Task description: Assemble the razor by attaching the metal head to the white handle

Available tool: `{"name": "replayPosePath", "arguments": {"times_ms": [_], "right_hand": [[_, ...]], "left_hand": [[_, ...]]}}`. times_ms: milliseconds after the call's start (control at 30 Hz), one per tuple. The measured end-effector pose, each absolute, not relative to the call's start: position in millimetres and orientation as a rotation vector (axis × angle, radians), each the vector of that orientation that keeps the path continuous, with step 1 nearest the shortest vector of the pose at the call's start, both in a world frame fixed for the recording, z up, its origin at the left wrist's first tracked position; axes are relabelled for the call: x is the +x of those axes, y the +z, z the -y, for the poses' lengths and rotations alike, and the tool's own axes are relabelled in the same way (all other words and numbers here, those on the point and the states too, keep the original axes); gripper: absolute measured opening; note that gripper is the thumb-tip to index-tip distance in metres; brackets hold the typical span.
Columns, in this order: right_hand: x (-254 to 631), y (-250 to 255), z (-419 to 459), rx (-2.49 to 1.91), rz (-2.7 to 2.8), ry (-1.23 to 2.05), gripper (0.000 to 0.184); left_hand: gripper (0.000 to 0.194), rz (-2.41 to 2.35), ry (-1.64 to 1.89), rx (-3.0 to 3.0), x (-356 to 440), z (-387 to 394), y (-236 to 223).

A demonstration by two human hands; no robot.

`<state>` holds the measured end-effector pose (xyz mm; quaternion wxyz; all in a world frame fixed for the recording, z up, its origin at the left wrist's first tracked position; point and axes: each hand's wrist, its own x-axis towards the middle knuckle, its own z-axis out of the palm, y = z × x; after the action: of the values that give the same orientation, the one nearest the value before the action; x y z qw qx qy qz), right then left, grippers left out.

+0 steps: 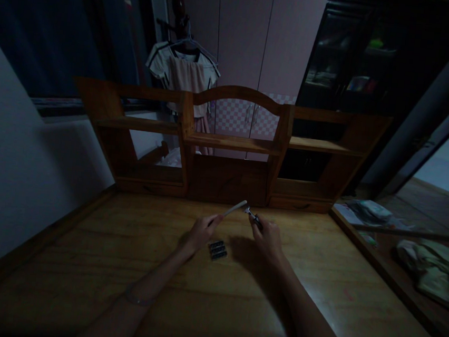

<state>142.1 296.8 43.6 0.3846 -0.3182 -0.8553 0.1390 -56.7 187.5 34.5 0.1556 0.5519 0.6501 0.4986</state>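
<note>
My left hand is closed around one end of a slim, slightly curved whitish stick, which points up and to the right. Its exact kind is too dim to make out. In my right hand is a razor with a shiny silver head and a dark handle, the fingers closed on it. The razor's head is close to the tip of the stick; whether they touch I cannot tell. Below and between my hands, a row of small dark cylinders that look like batteries lies on the wooden tabletop.
A wooden shelf unit with cubbies and drawers stands along the table's far edge. To the left is a wall. On the right, beyond the table's rim, lie crumpled cloth and a plastic-looking bag. Clothes hang behind the shelf.
</note>
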Motion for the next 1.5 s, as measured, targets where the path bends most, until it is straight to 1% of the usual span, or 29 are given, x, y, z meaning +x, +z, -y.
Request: {"name": "replayPosePath", "arguments": {"times_ms": [200,433,733,933,1100,1333,1500], "right_hand": [[142.0,43.5,-297.6,-0.824,2.181,0.339,0.030],[140.9,42.6,-298.3,-0.823,2.168,0.357,0.031],[142.8,45.7,-295.7,-0.824,2.189,0.377,0.034],[141.7,44.5,-297.0,-0.837,2.196,0.414,0.033],[142.6,44.2,-298.5,-0.842,2.209,0.381,0.031],[142.8,46.9,-296.0,-0.823,2.207,0.383,0.031],[143.0,47.7,-295.5,-0.826,2.199,0.388,0.033]], "left_hand": [[0.047,-1.823,1.397,1.615,-53.9,-187.3,34.2],[0.045,-1.826,1.440,1.581,-59.8,-187.5,36.5],[0.046,-1.751,1.368,1.582,-58.4,-189.6,37.0],[0.046,-1.718,1.402,1.587,-55.6,-187.0,37.6],[0.048,-1.742,1.377,1.571,-53.3,-188.4,37.3],[0.043,-1.774,1.420,1.571,-58.1,-188.0,36.6],[0.045,-1.703,1.364,1.545,-52.7,-187.5,35.1]]}}
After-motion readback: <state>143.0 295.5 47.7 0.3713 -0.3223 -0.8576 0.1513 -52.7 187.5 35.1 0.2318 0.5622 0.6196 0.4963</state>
